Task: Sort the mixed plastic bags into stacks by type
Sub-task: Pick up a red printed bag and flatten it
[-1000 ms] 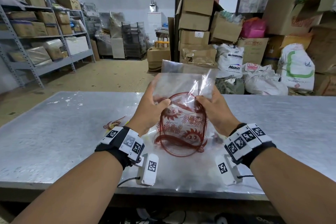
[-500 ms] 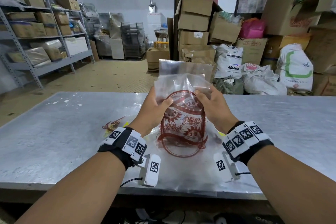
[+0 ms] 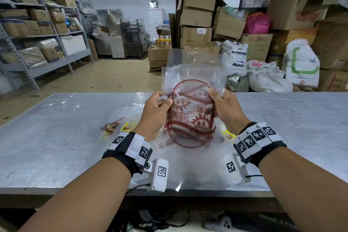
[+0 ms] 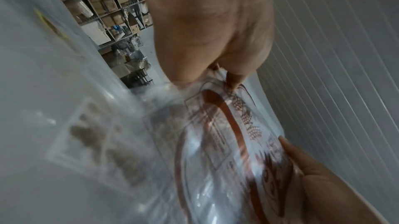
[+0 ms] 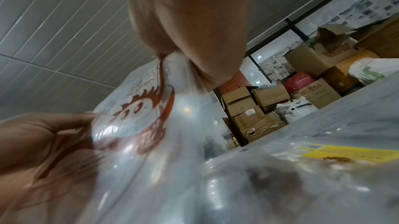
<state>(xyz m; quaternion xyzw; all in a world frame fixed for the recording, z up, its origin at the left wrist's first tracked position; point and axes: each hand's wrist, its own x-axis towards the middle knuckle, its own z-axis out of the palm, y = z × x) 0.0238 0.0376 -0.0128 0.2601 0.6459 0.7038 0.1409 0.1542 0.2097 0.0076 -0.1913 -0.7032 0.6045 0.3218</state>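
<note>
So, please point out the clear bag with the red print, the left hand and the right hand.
clear bag with the red print (image 3: 190, 111), head view, middle of the red print.
left hand (image 3: 153, 114), head view, back of the hand.
right hand (image 3: 227, 112), head view, back of the hand.

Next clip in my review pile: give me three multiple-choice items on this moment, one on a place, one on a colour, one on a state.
1. Where is the red-printed clear bag?
A. Flat on the metal table
B. Held up above the table
C. On the shelf

2. What colour is the print on the held bag?
A. Red
B. Green
C. Blue

3. How is the bag held?
A. By the left hand alone
B. By the right hand alone
C. By both hands, one at each side edge

Answers: 1 B, the head view shows it raised off the surface; 2 A, the oval design is red; 3 C, each hand pinches one edge.
</note>
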